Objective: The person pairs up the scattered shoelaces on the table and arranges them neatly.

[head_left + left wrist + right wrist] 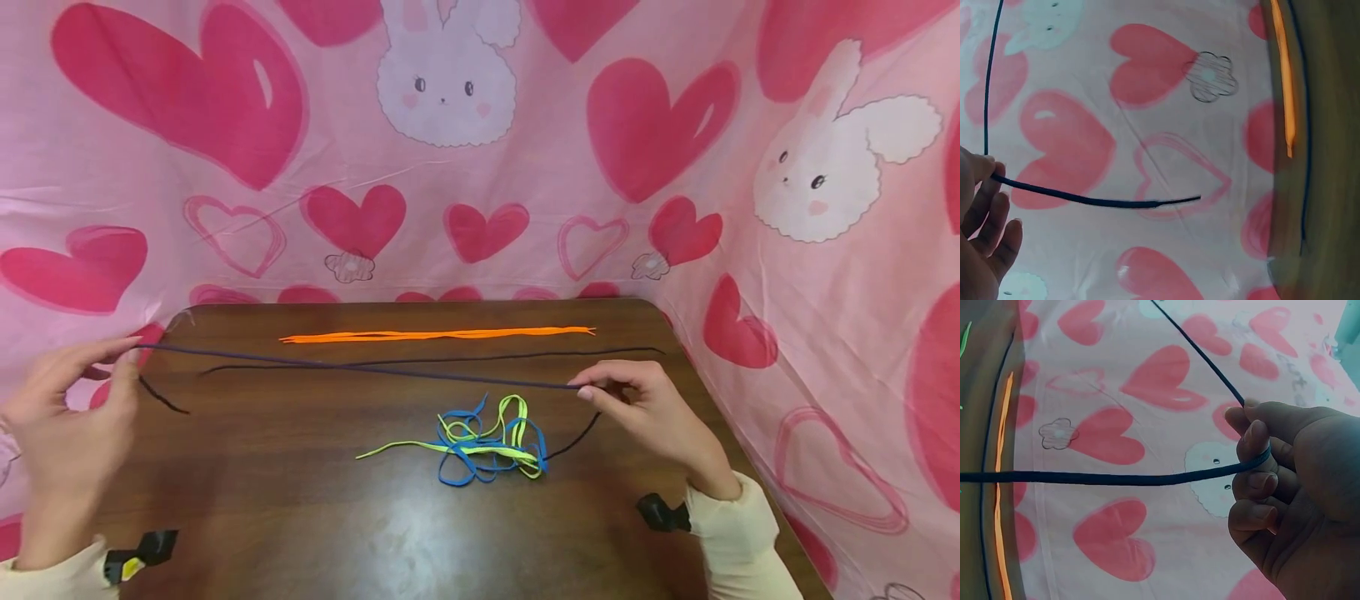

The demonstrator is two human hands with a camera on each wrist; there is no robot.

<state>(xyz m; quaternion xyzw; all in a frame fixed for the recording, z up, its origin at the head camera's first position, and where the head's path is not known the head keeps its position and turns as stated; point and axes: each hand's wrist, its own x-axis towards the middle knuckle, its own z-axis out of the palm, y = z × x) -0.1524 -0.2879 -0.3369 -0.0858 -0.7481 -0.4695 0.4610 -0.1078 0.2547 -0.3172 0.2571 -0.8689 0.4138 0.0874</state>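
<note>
A dark navy shoelace (pixel 450 377) is stretched almost straight between both hands above the table. My left hand (pixel 82 417) pinches it near one end between thumb and index finger. In the left wrist view, a short tail with a thin tip (pixel 1179 200) sticks out past the fingers. My right hand (pixel 652 408) pinches the other side, also with thumb and index finger. The right wrist view shows that lace (pixel 1116 479) bending round the curled fingers, its tail running off to the left. In the head view, this tail hangs toward the tangled laces.
On the brown table (pixel 285 500), a blue lace (pixel 455 479) and a yellow-green lace (pixel 405 444) lie tangled. Another dark lace (pixel 517 357) lies lengthwise behind them. Orange laces (pixel 487 333) lie straight near the back edge. A pink heart-patterned cloth (pixel 525 167) hangs around the table.
</note>
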